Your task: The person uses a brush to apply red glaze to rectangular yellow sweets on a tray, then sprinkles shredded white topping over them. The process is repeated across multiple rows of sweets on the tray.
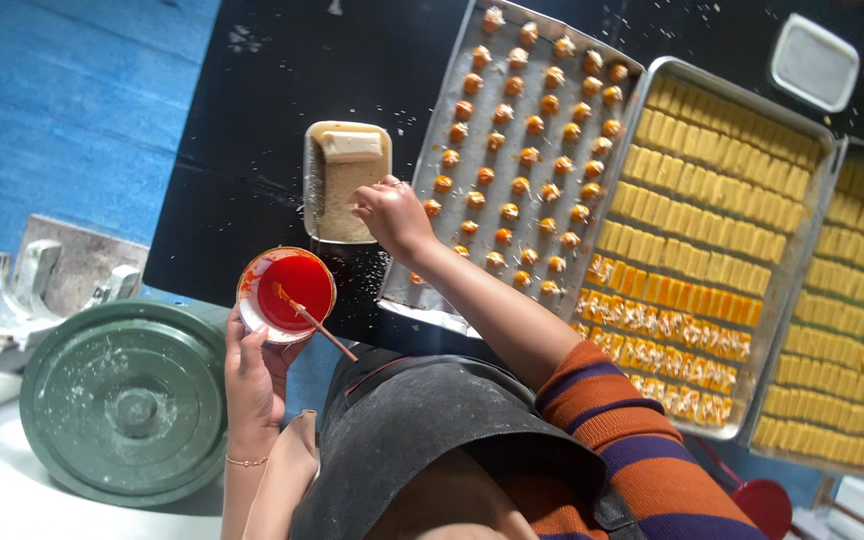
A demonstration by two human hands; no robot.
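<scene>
My left hand (252,385) holds up a small white bowl (287,290) of red-orange liquid, with a thin brush stick (317,325) resting in it. My right hand (392,215) reaches forward, fingers curled together at the right edge of a small metal tin (324,205). The tin holds pale grated crumbs and a white block (352,145). Whether the fingers pinch any crumbs is hidden. Just right of that hand lies a metal baking tray (422,300) with rows of small round pastries topped orange.
Two more trays (712,80) (842,150) of yellow rectangular pastries lie to the right, some glazed orange and sprinkled. A white lidded box (814,62) sits at the far right of the black table (252,150). A green round lid (127,400) stands at the lower left.
</scene>
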